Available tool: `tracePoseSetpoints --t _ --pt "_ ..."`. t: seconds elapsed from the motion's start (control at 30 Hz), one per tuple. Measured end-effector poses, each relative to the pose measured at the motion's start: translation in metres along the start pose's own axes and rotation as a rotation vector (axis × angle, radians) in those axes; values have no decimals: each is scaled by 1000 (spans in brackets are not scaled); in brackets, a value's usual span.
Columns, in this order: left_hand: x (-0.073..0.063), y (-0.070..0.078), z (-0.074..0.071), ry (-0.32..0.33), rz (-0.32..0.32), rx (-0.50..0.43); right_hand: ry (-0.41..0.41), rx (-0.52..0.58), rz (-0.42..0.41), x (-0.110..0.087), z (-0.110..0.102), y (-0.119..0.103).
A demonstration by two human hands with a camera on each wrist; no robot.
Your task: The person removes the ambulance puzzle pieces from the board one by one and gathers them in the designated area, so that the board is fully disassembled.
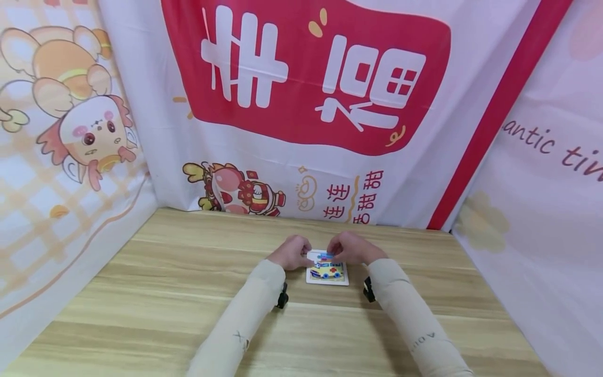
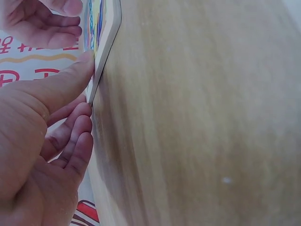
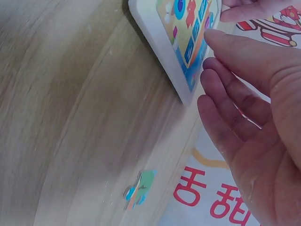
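Note:
A small square jigsaw puzzle (image 1: 327, 281) with a white border and a yellow ambulance picture lies on the wooden table. My left hand (image 1: 294, 252) is at its far left corner; in the left wrist view the thumb (image 2: 75, 75) lies over the rim and the curled fingers (image 2: 77, 141) sit against the edge. At the far right corner is my right hand (image 1: 353, 248), its thumb tip (image 3: 215, 37) on the picture's edge and its other fingers bent beside the board. The right index fingertip is mostly hidden. A loose, colourful puzzle piece (image 3: 140, 189) rests on the table beyond the right hand.
Wood-grain table (image 1: 165, 293) surrounds the board. Behind it hangs a white and red printed cloth (image 1: 301, 131), close beyond both hands. Patterned cloths line the left side (image 1: 61, 220) and the right side (image 1: 532, 209).

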State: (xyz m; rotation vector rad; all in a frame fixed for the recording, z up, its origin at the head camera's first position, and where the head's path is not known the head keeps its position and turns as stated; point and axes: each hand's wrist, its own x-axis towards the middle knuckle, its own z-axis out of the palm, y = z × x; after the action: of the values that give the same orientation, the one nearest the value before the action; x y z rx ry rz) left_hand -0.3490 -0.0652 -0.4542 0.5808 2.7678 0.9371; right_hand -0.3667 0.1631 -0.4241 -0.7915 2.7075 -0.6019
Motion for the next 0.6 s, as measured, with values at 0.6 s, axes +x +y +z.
tracePoseSetpoints --t 0.6 --pt "1 10 -2 -11 37 66 -46 -60 26 7 -1 -11"
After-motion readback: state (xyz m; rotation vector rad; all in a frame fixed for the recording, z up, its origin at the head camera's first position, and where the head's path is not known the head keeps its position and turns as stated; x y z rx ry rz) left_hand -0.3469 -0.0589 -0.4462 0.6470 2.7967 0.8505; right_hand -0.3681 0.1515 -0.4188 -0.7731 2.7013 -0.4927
